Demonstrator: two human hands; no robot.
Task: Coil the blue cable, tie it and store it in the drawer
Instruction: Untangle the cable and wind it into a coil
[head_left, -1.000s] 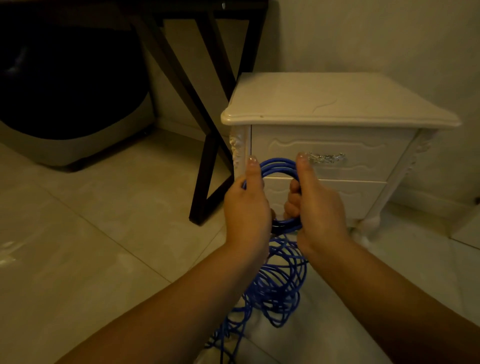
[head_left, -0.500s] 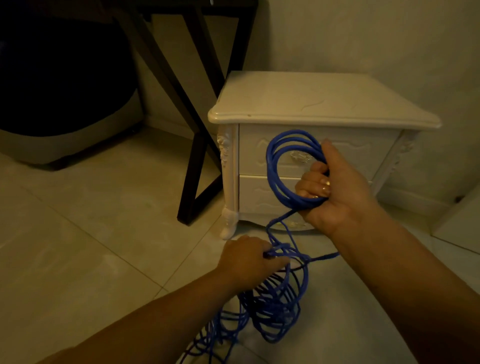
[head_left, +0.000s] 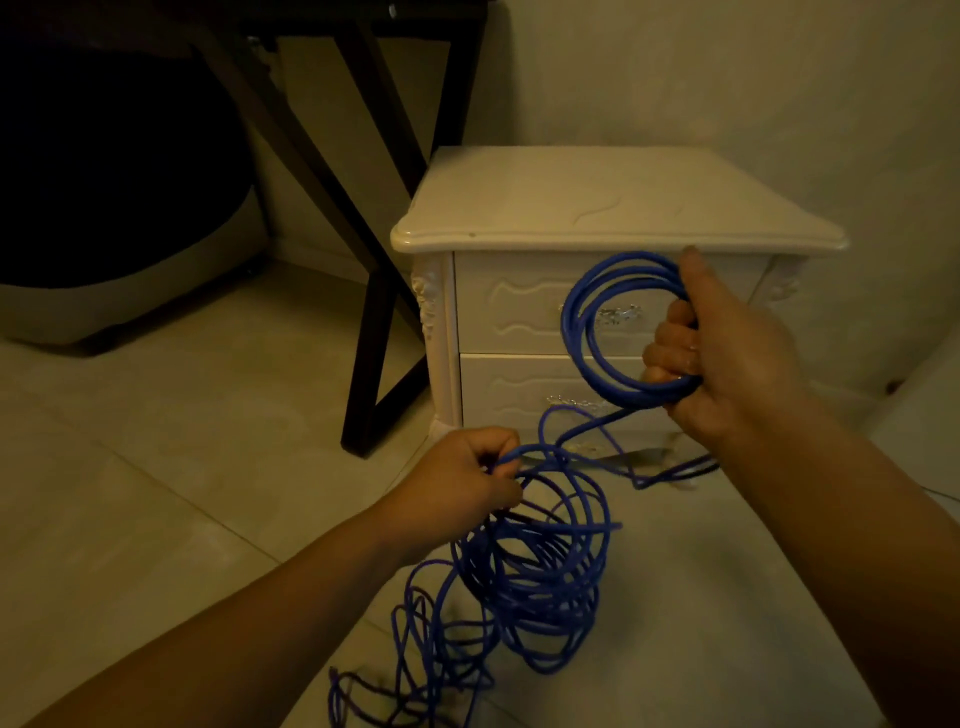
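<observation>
A long blue cable (head_left: 540, 577) lies in a loose tangle on the tiled floor in front of a white nightstand (head_left: 597, 208). My right hand (head_left: 727, 358) is raised before the upper drawer (head_left: 509, 306), gripping a small neat coil of the same cable with a few loops. My left hand (head_left: 462, 478) is lower, fingers pinched on a strand just above the tangle. A length of cable runs between my two hands. Both drawers of the nightstand are closed; the lower drawer (head_left: 498, 389) sits behind the cable.
A dark metal table leg (head_left: 374, 332) stands left of the nightstand. A dark, grey-based object (head_left: 130, 260) fills the far left. The wall runs close behind the nightstand. Pale floor tiles (head_left: 156, 441) spread to the left.
My hands, together on the coil a second ago, have separated. The left dropped to the loose strand near the floor while the right kept the coil raised.
</observation>
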